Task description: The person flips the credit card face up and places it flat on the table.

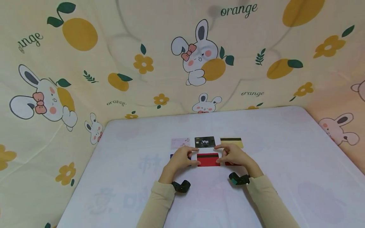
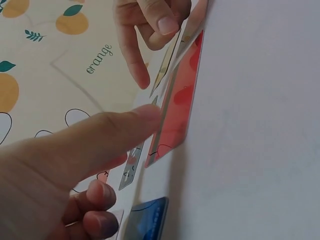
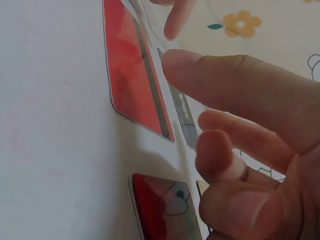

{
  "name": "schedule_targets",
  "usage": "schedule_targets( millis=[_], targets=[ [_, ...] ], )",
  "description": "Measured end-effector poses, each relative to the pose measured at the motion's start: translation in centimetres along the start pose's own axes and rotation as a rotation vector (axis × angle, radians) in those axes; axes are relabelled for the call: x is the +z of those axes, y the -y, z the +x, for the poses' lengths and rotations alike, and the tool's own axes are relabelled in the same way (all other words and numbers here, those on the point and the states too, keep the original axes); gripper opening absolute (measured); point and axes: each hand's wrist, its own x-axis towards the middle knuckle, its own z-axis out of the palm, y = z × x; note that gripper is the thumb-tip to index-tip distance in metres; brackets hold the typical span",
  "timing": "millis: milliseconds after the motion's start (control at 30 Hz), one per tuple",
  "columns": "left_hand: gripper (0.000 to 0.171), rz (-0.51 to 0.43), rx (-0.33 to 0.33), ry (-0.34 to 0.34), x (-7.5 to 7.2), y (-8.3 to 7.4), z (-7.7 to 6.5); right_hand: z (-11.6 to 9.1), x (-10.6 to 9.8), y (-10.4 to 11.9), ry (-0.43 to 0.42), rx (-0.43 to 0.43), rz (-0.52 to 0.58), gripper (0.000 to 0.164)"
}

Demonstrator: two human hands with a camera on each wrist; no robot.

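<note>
Sleeves: two beige sleeves [image 1: 163, 193] reach in from the bottom edge of the frame, centre-left and centre-right.
Wrist devices: a small black device [image 1: 182, 186] sits at each wrist, in the lower middle.
Left hand [image 1: 180, 157]: just left of the frame's centre line, thumb and index finger spread apart, other fingers loosely bent; the thumb tip is at the red card's left edge, contact unclear.
Right hand [image 1: 236, 155]: right of centre, mirroring that pose, its thumb tip at the red card's right edge, contact likewise unclear.
Red card [image 1: 208, 161]: below the middle of the frame, between the hands, dark stripe along its upper side.
Lower row neighbours: a blue card [image 2: 145, 222], mostly hidden under the left hand, and a second red card [image 3: 157, 205], partly under the right.
Upper row: pink card [image 1: 179, 143] at left, black Vip card [image 1: 205, 143] in the middle, gold card [image 1: 231, 142] with a dark stripe at right.
Table [image 1: 125, 148]: white, filling the lower part.
Backdrop [image 1: 165, 19]: cream cloth with rabbits and oranges, across the top and both sides.
</note>
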Motion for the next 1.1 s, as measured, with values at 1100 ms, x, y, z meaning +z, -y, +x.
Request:
schedule_targets(
  millis=[1100],
  targets=[
    [0.050,0.036,0.013,-0.009,0.51,0.07,-0.37,0.08,0.66,-0.04,0.026,0.107,-0.007,0.050]
  ],
)
